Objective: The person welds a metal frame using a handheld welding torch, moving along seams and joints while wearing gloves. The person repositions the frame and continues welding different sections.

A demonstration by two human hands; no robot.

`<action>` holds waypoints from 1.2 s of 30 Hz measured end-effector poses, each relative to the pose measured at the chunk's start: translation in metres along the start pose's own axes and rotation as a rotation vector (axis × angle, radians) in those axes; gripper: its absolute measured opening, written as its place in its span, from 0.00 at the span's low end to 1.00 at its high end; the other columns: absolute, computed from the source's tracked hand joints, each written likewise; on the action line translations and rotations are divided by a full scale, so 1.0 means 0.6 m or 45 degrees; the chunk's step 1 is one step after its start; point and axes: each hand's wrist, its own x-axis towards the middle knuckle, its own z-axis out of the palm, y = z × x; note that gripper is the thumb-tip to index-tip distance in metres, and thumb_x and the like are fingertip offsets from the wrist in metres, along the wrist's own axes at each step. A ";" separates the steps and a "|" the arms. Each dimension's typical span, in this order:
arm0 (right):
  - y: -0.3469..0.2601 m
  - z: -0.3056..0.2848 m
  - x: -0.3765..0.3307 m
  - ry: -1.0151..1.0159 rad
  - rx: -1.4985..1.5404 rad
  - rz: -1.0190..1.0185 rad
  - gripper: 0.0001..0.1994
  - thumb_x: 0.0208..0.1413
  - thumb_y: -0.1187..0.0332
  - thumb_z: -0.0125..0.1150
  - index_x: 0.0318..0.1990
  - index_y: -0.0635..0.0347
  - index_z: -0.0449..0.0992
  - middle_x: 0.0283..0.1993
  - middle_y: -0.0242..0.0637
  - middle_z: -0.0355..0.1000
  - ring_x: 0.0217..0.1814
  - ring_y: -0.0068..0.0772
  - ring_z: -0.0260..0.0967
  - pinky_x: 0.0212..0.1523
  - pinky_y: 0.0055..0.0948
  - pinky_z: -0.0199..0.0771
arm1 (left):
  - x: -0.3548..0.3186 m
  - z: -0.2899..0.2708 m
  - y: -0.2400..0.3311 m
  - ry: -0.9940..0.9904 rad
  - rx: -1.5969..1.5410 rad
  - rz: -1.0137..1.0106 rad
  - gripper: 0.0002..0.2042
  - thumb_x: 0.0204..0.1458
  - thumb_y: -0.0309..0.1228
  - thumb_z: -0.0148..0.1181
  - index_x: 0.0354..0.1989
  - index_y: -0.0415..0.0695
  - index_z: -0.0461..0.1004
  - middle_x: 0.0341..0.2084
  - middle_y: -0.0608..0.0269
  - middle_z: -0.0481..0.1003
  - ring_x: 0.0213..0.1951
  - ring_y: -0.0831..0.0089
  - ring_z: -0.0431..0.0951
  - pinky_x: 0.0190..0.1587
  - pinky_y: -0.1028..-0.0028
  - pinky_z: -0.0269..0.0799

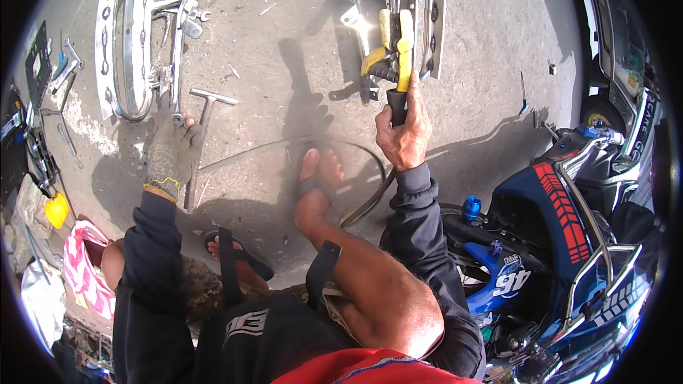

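Note:
My right hand (405, 131) grips the black handle of a yellow and black welding electrode holder (405, 50), the index finger stretched along it. The holder lies over the lower end of a shiny tubular metal frame (437, 21) at the upper right. A similar metal frame (129, 43) lies at the upper left. My left hand (171, 146), in a grey knit glove with bare fingertips, is closed at that frame's lower end; the palm side is hidden. Right beside the glove lies a T-shaped hammer (203, 146) with a metal handle.
A dark cable (284, 144) curves over the concrete around my bare foot (320, 174). A blue motorcycle (512, 242) stands at the right, with a screwdriver (524, 96) on the ground beyond it. Several hand tools (64, 64) lie at the left, near a pink-and-white cloth (85, 267).

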 end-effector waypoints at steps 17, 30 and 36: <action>0.015 0.016 -0.006 -0.037 0.092 0.060 0.42 0.49 0.76 0.60 0.75 0.61 0.55 0.54 0.57 0.73 0.52 0.58 0.76 0.51 0.43 0.78 | 0.009 -0.004 0.000 -0.005 -0.012 0.004 0.22 0.61 0.48 0.64 0.48 0.41 0.70 0.42 0.60 0.71 0.43 0.69 0.73 0.48 0.68 0.78; 0.012 0.014 -0.004 -0.017 0.114 0.096 0.40 0.48 0.78 0.57 0.73 0.67 0.58 0.61 0.62 0.71 0.60 0.58 0.75 0.59 0.39 0.75 | -0.017 0.022 -0.012 0.095 -0.016 0.065 0.22 0.65 0.52 0.57 0.48 0.43 0.70 0.37 0.63 0.73 0.38 0.69 0.73 0.42 0.68 0.75; 0.022 0.019 -0.009 -0.022 0.108 0.108 0.40 0.48 0.78 0.58 0.74 0.66 0.57 0.60 0.62 0.72 0.59 0.58 0.75 0.58 0.39 0.76 | -0.104 0.067 -0.057 -0.332 0.571 -0.169 0.20 0.69 0.46 0.51 0.57 0.43 0.71 0.43 0.60 0.76 0.41 0.74 0.76 0.43 0.76 0.73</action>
